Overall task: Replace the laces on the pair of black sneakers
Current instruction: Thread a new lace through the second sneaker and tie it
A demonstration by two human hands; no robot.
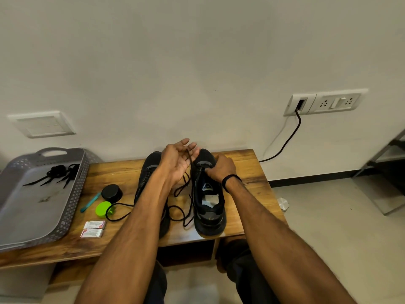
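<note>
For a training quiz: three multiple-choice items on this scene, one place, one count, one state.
1. Where do the bundled laces lie? A in the grey tray; B in a drawer; C on a chair.
2. How many small boxes lie on the table? A one; B two; C four.
3. How is the left hand? A clenched; B open, palm up; C flat on the table.
Answers: A, laces sit on the tray's bottom; B, two lie side by side; B, fingers are extended.

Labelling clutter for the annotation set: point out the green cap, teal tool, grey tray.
green cap (102, 208), head view, top face
teal tool (90, 202), head view, mid-shaft
grey tray (74, 194), head view, right perforated wall
</note>
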